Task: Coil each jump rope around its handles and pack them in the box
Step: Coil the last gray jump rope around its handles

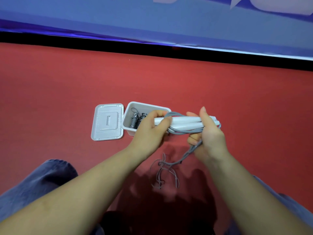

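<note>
Left hand (150,128): my fingers curl round what I grip.
Right hand (209,133): gripping too, thumb up.
Forearms: both stretched forward.

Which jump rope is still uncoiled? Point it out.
The grey rope with white handles, held in both hands; its loose end trails on the floor. The others lie coiled in the box.

No readable txt, labels, brand names or nos. can be made out anywhere. Large pale shapes are seen on the blue banner (169,17) at top, cut off by the frame edge, so no letters can be read.
</note>
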The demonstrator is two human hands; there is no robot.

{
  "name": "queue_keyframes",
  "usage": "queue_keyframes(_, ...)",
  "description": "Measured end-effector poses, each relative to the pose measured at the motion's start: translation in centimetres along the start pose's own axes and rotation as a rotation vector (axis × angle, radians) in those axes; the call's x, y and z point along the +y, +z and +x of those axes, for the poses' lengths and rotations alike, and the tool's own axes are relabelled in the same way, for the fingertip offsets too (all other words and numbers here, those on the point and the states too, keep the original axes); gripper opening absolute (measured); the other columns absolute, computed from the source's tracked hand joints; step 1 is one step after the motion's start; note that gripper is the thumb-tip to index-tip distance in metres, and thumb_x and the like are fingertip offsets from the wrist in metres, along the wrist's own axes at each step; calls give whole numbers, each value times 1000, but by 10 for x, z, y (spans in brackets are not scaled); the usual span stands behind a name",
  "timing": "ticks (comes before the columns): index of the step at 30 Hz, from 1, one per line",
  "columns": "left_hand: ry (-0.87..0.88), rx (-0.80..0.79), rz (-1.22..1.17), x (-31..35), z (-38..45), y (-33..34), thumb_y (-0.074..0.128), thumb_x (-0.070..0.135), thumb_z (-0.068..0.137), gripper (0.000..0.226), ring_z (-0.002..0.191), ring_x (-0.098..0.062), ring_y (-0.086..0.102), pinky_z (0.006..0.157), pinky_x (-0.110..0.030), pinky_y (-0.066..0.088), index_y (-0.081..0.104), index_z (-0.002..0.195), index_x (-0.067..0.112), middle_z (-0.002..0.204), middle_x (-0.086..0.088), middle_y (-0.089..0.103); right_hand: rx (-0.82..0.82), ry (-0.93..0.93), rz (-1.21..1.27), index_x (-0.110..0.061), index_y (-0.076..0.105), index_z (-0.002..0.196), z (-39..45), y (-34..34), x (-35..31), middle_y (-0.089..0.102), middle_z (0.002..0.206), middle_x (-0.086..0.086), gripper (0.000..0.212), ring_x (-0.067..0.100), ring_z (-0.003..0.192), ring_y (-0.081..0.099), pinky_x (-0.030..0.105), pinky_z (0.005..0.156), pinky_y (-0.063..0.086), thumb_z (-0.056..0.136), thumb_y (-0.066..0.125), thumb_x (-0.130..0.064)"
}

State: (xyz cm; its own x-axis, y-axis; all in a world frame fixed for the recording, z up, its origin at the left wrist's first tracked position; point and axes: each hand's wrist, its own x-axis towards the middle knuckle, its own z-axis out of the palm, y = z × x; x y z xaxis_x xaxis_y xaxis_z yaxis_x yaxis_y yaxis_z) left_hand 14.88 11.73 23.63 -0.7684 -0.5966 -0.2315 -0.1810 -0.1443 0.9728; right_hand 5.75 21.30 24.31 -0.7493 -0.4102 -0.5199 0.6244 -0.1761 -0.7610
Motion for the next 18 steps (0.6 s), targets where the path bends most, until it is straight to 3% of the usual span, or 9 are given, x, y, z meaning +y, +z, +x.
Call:
queue_keyframes(4,35,62,-21,5,5,2,45,10,96,22,34,-3,31,37,-12,27,60,112,12,41,13,37,-96,37,-65,-11,67,89,6,-1,5,24,39,-8,50,3,30,20,16,32,17,78,55,-58)
queue_keyframes(6,28,78,-42,8,9,-1,42,12,97,22,35,-5,29,38,-13,25,61,110,14,41,13,35,-195,-25,-242,-17,62,76,2,0,7,21,48,-6,46,3,35,18,16,33,17,66,59,-61)
queue_keyframes(8,18,108,-38,12,13,-5,41,13,97,23,35,-5,31,37,-13,26,62,104,16,39,13,38,-370,-179,-538,-24,55,60,-4,-1,15,33,48,-12,28,1,36,30,11,39,25,83,59,-41)
queue_keyframes(9,19,127,-30,14,14,-7,40,12,97,23,35,-4,35,37,-13,28,63,101,16,39,13,42,-467,-271,-698,-23,58,64,-7,0,20,42,47,-15,28,-3,40,38,7,45,30,91,56,-29)
queue_keyframes(11,43,144,19,17,15,-9,39,9,96,24,36,0,40,39,-12,34,62,94,13,41,16,49,-558,-364,-926,-17,61,80,-8,-1,37,47,53,-21,20,-7,52,40,12,56,33,96,51,-25)
queue_keyframes(14,141,148,221,19,14,-14,40,9,94,22,43,3,46,44,-10,34,60,84,13,48,18,53,-541,-299,-1170,-18,56,76,0,-7,54,46,55,-11,28,1,53,38,26,62,34,97,43,-32)
queue_keyframes(16,198,185,376,17,18,-22,43,23,90,19,54,1,50,55,-20,39,58,78,23,63,14,56,-558,-201,-1193,-14,59,85,-1,-7,58,42,54,-8,36,8,52,38,31,63,36,94,40,-42)
queue_keyframes(18,179,268,496,11,27,-33,37,38,81,22,65,-16,55,62,-34,45,56,77,26,74,7,61,-642,-94,-1113,-23,60,86,-7,-5,58,41,51,-5,28,11,46,40,32,57,40,96,41,-41)
